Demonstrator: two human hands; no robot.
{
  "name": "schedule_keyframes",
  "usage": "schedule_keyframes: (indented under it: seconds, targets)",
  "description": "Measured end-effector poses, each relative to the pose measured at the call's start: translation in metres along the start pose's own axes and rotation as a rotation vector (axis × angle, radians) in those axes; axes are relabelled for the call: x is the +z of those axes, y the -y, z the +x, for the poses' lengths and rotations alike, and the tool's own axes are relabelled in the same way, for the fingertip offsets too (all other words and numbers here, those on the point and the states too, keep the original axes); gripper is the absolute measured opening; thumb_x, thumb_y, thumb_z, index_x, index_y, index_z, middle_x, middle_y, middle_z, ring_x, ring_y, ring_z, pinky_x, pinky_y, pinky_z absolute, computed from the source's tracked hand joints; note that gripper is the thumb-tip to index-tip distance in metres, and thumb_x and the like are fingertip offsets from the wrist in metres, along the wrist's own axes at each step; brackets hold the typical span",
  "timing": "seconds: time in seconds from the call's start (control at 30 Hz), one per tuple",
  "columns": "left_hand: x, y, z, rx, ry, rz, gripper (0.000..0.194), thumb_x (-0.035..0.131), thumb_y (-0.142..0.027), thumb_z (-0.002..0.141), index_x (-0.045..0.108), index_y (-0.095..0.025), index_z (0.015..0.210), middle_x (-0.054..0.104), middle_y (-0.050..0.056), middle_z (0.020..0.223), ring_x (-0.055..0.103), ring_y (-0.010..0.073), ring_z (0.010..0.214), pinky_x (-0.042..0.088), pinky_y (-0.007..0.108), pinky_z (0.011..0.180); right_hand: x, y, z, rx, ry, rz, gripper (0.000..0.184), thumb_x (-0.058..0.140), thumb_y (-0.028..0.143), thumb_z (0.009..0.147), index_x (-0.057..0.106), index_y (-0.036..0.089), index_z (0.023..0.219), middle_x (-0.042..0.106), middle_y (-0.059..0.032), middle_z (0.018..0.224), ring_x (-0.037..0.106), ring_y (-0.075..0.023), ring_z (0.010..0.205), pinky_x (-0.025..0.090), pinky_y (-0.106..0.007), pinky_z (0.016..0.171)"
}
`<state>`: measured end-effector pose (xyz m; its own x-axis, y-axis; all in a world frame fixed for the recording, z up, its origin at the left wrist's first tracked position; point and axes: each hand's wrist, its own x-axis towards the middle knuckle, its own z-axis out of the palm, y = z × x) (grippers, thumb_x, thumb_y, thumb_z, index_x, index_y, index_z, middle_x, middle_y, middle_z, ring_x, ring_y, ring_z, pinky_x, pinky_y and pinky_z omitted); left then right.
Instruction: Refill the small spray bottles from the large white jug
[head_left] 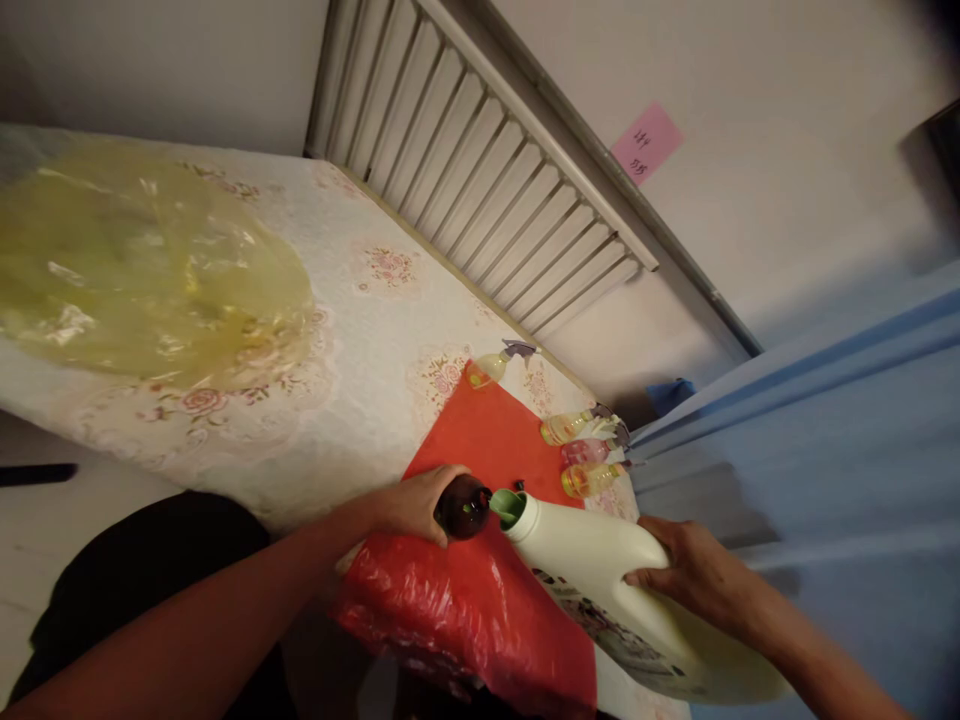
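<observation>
My left hand (421, 505) is wrapped around a small dark brown bottle (466, 508), its neck pointing to the right. In my right hand (694, 575) is a big pale green jug (592, 540) with a printed label, gripped by its handle and tilted so that its mouth faces the bottle. The jug's green spout (508, 508) meets or nearly meets the bottle's neck; I cannot tell whether liquid flows. Just beyond the spout lies a small black cap (519, 485) on a red sheet (487, 430).
Several spray bottles (589, 452) stand at the table's far end, and another spray bottle (487, 372) is by the sheet's corner. A yellow plastic bag (150, 270) covers the table's left part. Beyond the table are a radiator (480, 170) and a blue curtain (840, 440).
</observation>
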<state>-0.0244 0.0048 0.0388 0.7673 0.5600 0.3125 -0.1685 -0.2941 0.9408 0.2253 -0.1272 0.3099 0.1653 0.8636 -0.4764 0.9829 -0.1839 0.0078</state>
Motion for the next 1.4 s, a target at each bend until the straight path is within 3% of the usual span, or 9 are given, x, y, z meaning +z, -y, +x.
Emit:
schedule_keyframes:
  seconds: [0.43, 1.4]
  targets:
    - [-0.001, -0.008, 0.0, -0.026, 0.008, 0.002, 0.085, 0.082, -0.013, 0.048, 0.048, -0.027, 0.125, 0.058, 0.004, 0.122, 0.056, 0.0298, 0.113, 0.046, 0.041, 0.095, -0.001, 0.001, 0.001, 0.001, 0.009, 0.002, 0.028, 0.064, 0.046, 0.078, 0.061, 0.018, 0.083, 0.071, -0.0039, 0.08, 0.064, -0.0182, 0.069, 0.043, -0.024, 0.056]
    - [-0.001, -0.01, -0.001, -0.014, -0.004, 0.026, 0.082, 0.081, -0.017, 0.049, 0.049, -0.027, 0.124, 0.058, 0.005, 0.122, 0.056, 0.0312, 0.112, 0.045, 0.042, 0.095, -0.003, 0.002, 0.002, 0.007, 0.003, -0.002, 0.026, 0.066, 0.043, 0.077, 0.062, 0.019, 0.085, 0.072, -0.0041, 0.081, 0.065, -0.0197, 0.072, 0.044, -0.024, 0.059]
